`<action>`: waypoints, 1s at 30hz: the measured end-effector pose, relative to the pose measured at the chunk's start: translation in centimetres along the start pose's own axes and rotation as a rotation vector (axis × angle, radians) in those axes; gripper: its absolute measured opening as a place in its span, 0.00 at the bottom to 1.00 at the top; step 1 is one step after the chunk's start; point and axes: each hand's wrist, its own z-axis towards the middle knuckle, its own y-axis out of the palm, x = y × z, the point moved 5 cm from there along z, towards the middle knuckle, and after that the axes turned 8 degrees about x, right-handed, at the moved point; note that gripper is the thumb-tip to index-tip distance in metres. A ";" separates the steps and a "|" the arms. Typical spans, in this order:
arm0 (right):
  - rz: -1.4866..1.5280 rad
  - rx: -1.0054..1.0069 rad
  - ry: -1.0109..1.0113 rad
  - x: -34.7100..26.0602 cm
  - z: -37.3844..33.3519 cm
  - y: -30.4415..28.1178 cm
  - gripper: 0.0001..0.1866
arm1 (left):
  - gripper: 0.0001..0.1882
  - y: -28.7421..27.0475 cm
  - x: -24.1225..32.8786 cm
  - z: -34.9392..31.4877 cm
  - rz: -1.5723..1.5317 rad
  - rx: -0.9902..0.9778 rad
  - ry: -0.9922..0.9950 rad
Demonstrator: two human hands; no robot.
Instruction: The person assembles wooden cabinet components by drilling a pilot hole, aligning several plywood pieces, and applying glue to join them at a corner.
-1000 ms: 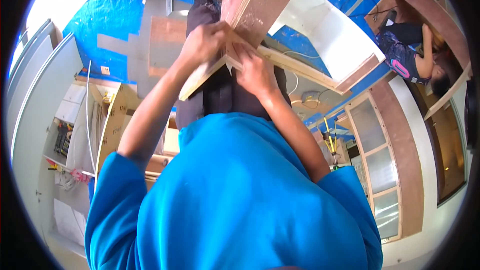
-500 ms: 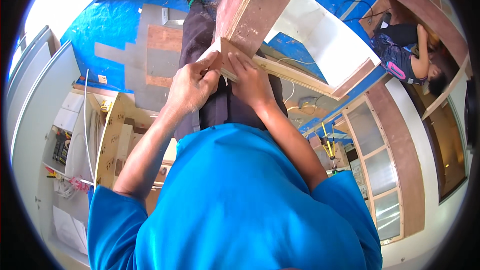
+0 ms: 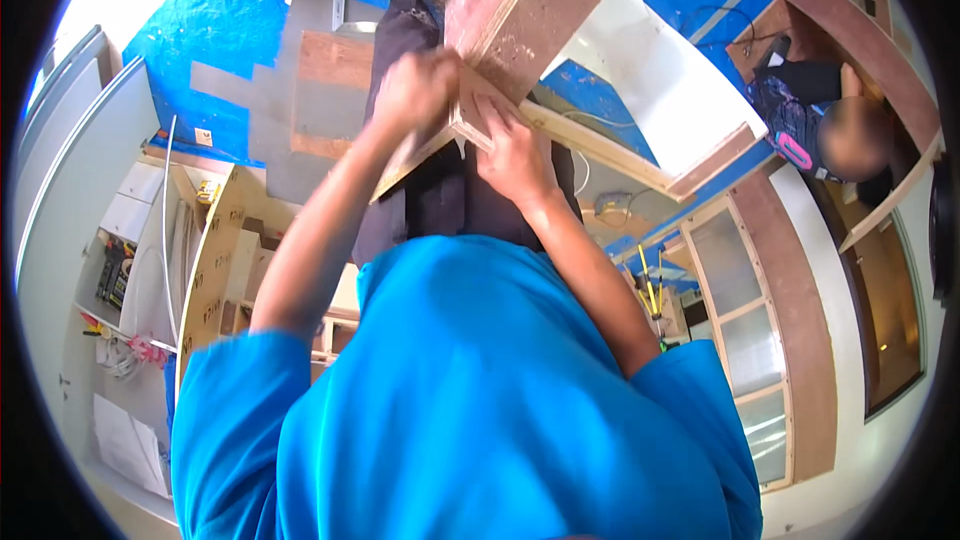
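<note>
A reddish-brown plywood frame (image 3: pixel 555 15) with pale layered edges stands over my dark trousers. Its corner points toward me, with a pale edge running down to the left. At that corner my right hand (image 3: pixel 517 158) grips the plywood, fingers laid along the inner face and palm over the edge. My left hand (image 3: pixel 415 92) is beside the frame's left side, smeared by motion. Its fingers cannot be made out, nor whether it holds anything. Wood dust or chips lie on the plywood.
To the right a person (image 3: pixel 815 125) is beside a curved brown wooden cabinet (image 3: pixel 845 15). A white panel (image 3: pixel 650 70) lies behind the frame on blue floor sheeting (image 3: pixel 205 25). A framed panel with glazed panes (image 3: pixel 735 260) is at right; a plywood board (image 3: pixel 215 260) stands at left.
My left hand has moved up and away from the corner where it was pinching, and is now blurred. My right hand stays on the corner. The person at right has shifted posture.
</note>
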 end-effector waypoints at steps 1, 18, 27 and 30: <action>-0.001 0.002 -0.034 -0.6 -0.2 0.0 0.33 | 0.18 1.5 -3.3 3.5 0.024 -0.046 -0.005; -0.031 -0.073 0.014 -0.5 0.5 -0.8 0.36 | 0.15 -0.1 -2.7 3.4 -0.033 0.034 -0.057; -0.024 0.094 -0.100 0.0 -0.2 0.5 0.34 | 0.23 1.6 -3.1 4.9 0.184 -0.100 0.129; 0.030 0.003 -0.010 -0.7 0.5 -0.9 0.33 | 0.27 4.7 -8.5 9.8 0.163 -0.026 -0.055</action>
